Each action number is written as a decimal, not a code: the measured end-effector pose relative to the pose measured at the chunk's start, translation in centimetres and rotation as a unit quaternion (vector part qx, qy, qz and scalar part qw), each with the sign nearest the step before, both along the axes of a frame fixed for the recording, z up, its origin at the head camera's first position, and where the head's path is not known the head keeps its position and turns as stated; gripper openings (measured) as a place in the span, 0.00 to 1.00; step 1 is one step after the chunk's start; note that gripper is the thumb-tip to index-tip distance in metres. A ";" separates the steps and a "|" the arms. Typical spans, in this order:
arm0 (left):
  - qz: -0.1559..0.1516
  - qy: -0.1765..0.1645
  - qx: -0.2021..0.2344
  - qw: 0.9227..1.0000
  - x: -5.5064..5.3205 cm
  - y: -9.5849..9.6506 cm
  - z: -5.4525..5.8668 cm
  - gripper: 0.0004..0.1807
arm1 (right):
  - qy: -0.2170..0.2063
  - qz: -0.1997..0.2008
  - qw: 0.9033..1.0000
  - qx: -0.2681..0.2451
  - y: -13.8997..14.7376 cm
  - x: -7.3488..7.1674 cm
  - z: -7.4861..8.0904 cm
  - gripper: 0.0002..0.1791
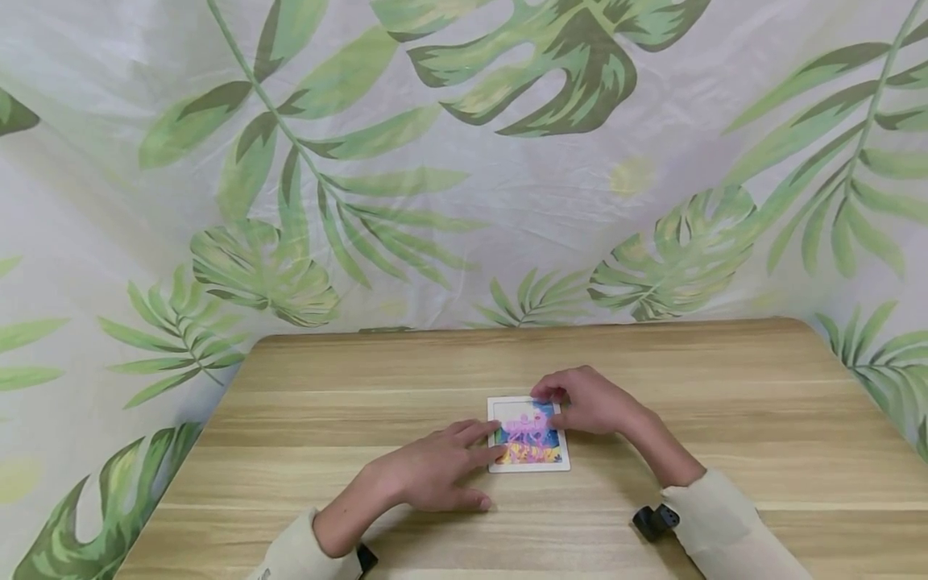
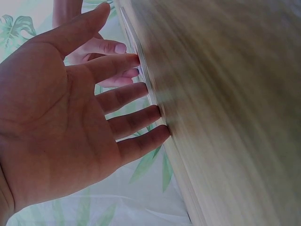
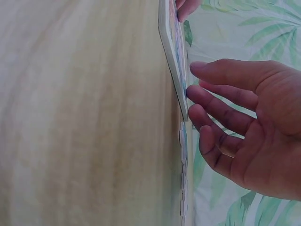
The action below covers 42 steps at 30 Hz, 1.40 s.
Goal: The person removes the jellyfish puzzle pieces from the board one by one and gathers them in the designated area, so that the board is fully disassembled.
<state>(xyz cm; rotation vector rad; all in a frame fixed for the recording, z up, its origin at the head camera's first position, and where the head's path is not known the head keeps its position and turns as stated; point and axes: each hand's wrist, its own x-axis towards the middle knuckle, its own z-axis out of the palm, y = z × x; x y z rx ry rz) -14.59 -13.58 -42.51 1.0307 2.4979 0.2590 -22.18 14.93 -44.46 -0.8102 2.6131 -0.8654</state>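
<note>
1. Fingers (image 2: 134, 122) of your left hand (image 1: 438, 467) are straight and spread, the foremost tips at the left edge of the picture board (image 1: 529, 439), your thumb (image 1: 474, 501) stretched out near its lower left corner.
2. Those of your right hand (image 1: 590, 400) are bent, around its upper right corner and right border; whether they pinch the board or only touch it, you cannot tell from these views.
3. Between your hands, the board lies on the table (image 1: 304, 419): nearly square, white-bordered, with a pink figure over blue, and yellow and orange along the near side. A pale patch (image 1: 511, 412) fills its upper left part.
4. Past your right fingertips, the right wrist view shows thin, pale, flat shapes (image 3: 183, 146) low against the wood; what they are is unclear.
5. Your wrists run back into pale sleeves (image 1: 732, 524), with a black device (image 1: 656, 522) at the right cuff.
6. Behind the wood-grain tabletop hangs a pale cloth (image 1: 507, 225) printed with green leaves.
</note>
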 end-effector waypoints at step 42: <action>-0.007 0.007 -0.008 1.000 0.2 0.1 0.1 0.39 | 0.006 -0.026 1.000 -0.009 -0.4 0.3 -0.1 0.11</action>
